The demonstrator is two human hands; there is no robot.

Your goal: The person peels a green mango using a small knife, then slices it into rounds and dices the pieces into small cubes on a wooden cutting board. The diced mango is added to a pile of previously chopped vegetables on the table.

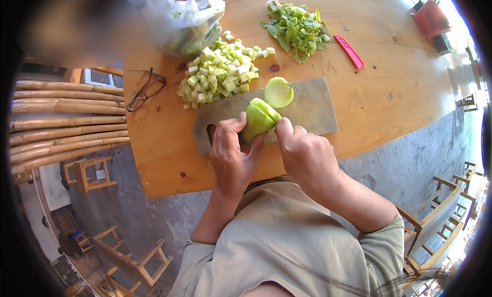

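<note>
My left hand [235, 149] holds a peeled pale green vegetable [258, 120], perhaps a chayote, above the near part of a worn wooden cutting board [311, 101]. Close against its right side is my right hand [307, 153], its fingers curled as around a handle; a thin dark blade edge shows at the vegetable, the rest being hidden. A cut slice [278, 92] lies on the board just beyond. Behind the board's left part is a heap of diced pale green vegetable [223, 72]. Leafy green peelings [296, 30] are piled farther back, beside a red plastic knife sheath [349, 52].
Eyeglasses [148, 89] lie near the left edge of the wooden table [384, 85]. A clear plastic bag [196, 28] of green produce stands at the back left. A red container [431, 18] is at the far right. Wooden stools [92, 174] and bamboo poles [69, 105] are beyond the table.
</note>
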